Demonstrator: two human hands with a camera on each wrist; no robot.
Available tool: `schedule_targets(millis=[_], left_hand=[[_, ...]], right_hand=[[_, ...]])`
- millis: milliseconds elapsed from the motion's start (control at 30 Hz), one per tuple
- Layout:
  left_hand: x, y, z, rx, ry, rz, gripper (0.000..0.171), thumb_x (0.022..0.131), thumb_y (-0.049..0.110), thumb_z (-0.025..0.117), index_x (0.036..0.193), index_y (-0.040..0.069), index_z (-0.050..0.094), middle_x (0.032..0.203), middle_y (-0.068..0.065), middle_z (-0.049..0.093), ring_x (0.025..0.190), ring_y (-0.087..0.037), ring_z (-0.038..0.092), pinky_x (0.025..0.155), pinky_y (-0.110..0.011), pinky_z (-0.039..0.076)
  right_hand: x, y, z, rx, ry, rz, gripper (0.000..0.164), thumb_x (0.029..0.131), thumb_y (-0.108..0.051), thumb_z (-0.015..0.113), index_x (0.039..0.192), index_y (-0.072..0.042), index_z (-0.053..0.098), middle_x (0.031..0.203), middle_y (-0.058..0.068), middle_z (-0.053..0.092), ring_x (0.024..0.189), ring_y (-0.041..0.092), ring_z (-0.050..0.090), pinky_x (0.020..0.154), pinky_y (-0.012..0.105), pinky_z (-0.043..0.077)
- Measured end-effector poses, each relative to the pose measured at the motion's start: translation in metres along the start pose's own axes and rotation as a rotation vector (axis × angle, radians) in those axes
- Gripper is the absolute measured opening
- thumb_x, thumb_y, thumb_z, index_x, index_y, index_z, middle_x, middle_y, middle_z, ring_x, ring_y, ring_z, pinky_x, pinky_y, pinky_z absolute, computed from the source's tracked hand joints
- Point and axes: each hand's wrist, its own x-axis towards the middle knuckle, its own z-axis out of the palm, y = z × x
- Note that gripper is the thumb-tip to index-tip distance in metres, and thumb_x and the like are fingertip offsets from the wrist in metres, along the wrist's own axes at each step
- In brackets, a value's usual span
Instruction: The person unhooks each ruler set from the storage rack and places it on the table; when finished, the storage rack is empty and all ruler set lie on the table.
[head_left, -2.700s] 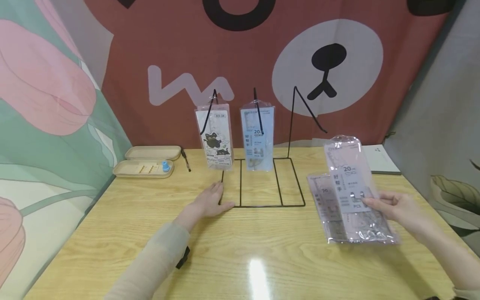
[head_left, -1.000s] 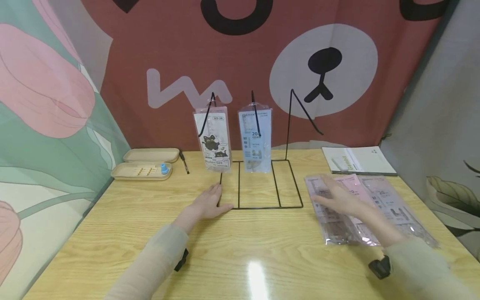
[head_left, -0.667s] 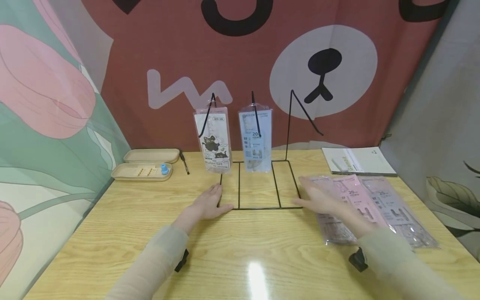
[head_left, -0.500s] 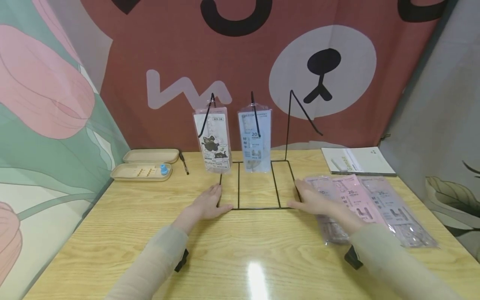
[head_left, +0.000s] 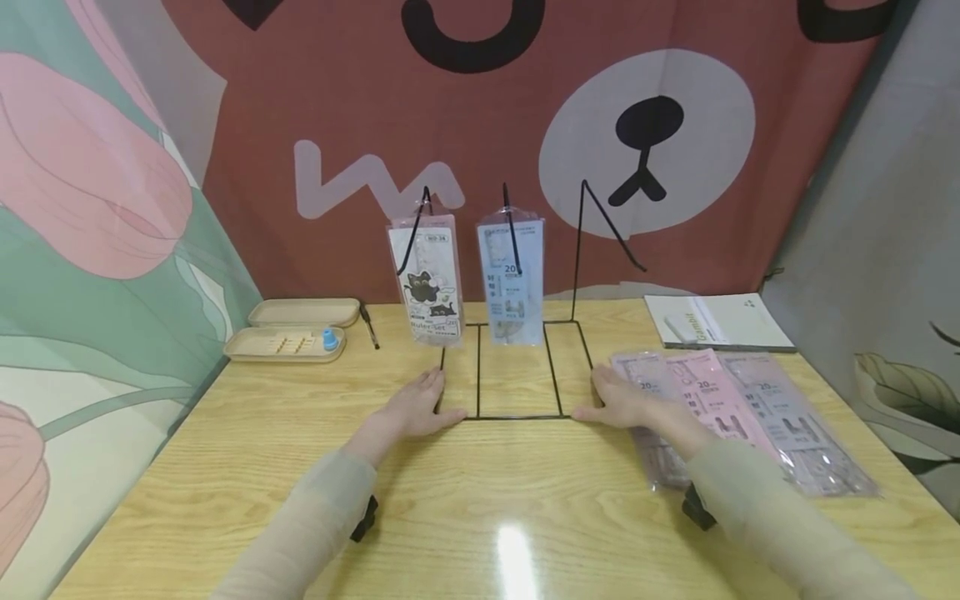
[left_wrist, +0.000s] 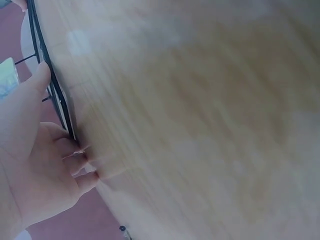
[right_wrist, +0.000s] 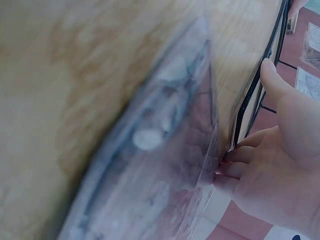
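Pale wood-grain tabletop (head_left: 442, 500) bearing a black wire rack (head_left: 517, 417), before a red bear-print curtain (head_left: 337, 92).
Left hand (head_left: 415, 407) and right hand (head_left: 621, 402), relaxed and unclenched, touch the rack's front corners; beyond and between them hang a white cat-print plastic ruler packet (head_left: 429, 287) and a blue plastic ruler packet (head_left: 513, 292). A sharp shove might swing these; a rightward slide might crumple three pinkish plastic packets (head_left: 708, 387) beside the right hand. Open room lies nearer than both hands; rightward, past those packets, the tabletop soon ends.

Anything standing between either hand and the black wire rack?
Nothing visible: the left hand and right hand touch the wire rack at its front corners. The nearest packet lies beneath the right wrist.
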Motion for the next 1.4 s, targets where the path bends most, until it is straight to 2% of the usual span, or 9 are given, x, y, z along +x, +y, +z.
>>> schedule_targets(millis=[133,267,400,533,667,800,967,1200,1400], left_hand=[[-0.001,-0.009,-0.002,-0.08,0.025,0.029,0.084,0.093,0.051,0.05,0.148,-0.004,0.019,0.156,-0.021,0.016,0.144,-0.039,0.016,0.118,-0.049,0.019],[-0.004,-0.017,-0.01,-0.284,0.11,0.02,0.072,0.095,0.04,0.053,0.145,-0.005,0.028,0.15,-0.024,0.031,0.139,-0.04,0.029,0.115,-0.051,0.026],[-0.006,-0.025,-0.024,-0.465,0.308,-0.038,0.053,0.096,0.029,0.054,0.133,-0.008,0.042,0.133,-0.028,0.049,0.124,-0.042,0.047,0.107,-0.053,0.038],[-0.003,-0.031,-0.039,-0.622,0.553,-0.081,0.045,0.095,0.019,0.056,0.127,-0.01,0.045,0.127,-0.031,0.052,0.12,-0.045,0.049,0.104,-0.054,0.04],[0.002,-0.03,-0.053,-0.761,0.662,-0.096,0.05,0.094,0.018,0.057,0.132,-0.01,0.041,0.13,-0.03,0.051,0.123,-0.043,0.048,0.106,-0.054,0.039],[0.009,-0.026,-0.058,-0.816,0.668,-0.114,0.051,0.093,0.02,0.06,0.133,-0.008,0.042,0.129,-0.027,0.053,0.122,-0.038,0.05,0.106,-0.047,0.042],[0.019,-0.019,-0.053,-0.87,0.669,-0.115,0.044,0.088,0.015,0.066,0.122,-0.009,0.05,0.117,-0.027,0.059,0.11,-0.036,0.058,0.097,-0.041,0.05],[0.021,-0.003,-0.053,-0.936,0.511,-0.117,0.045,0.092,0.025,0.061,0.126,-0.003,0.054,0.123,-0.024,0.06,0.112,-0.034,0.058,0.097,-0.043,0.049],[0.023,0.004,-0.054,-0.959,0.492,-0.138,0.04,0.092,0.026,0.062,0.12,-0.001,0.06,0.118,-0.021,0.064,0.106,-0.03,0.064,0.091,-0.038,0.052]], right_hand=[[0.001,-0.002,-0.001,-0.002,-0.018,0.002,0.098,0.09,-0.052,0.054,0.14,0.021,0.012,0.148,0.039,0.008,0.139,0.051,0.01,0.116,0.056,0.012],[0.001,-0.003,-0.001,0.002,-0.031,0.012,0.099,0.09,-0.052,0.054,0.141,0.021,0.011,0.148,0.039,0.005,0.139,0.051,0.008,0.116,0.056,0.011],[0.001,-0.003,-0.001,0.001,-0.041,0.023,0.1,0.09,-0.053,0.053,0.141,0.021,0.01,0.148,0.039,0.004,0.139,0.051,0.007,0.116,0.056,0.01],[0.001,-0.002,-0.002,-0.003,-0.041,0.031,0.099,0.09,-0.053,0.053,0.141,0.02,0.01,0.148,0.039,0.005,0.139,0.051,0.007,0.117,0.056,0.01],[0.001,-0.002,-0.002,-0.006,-0.04,0.03,0.099,0.09,-0.053,0.053,0.141,0.02,0.01,0.149,0.039,0.005,0.139,0.051,0.008,0.117,0.056,0.011],[0.001,-0.002,-0.002,-0.013,-0.044,0.029,0.099,0.09,-0.053,0.053,0.142,0.019,0.01,0.149,0.038,0.005,0.139,0.05,0.008,0.117,0.056,0.011],[0.0,-0.002,-0.001,-0.017,-0.049,0.029,0.099,0.09,-0.053,0.053,0.142,0.019,0.01,0.149,0.038,0.005,0.14,0.05,0.007,0.117,0.056,0.01],[0.001,-0.001,0.0,-0.036,-0.039,0.022,0.099,0.09,-0.054,0.052,0.142,0.019,0.011,0.149,0.038,0.006,0.139,0.05,0.009,0.117,0.055,0.012],[0.0,-0.001,-0.002,-0.026,-0.047,0.024,0.098,0.09,-0.053,0.052,0.142,0.019,0.01,0.149,0.038,0.005,0.14,0.05,0.008,0.117,0.055,0.011]])
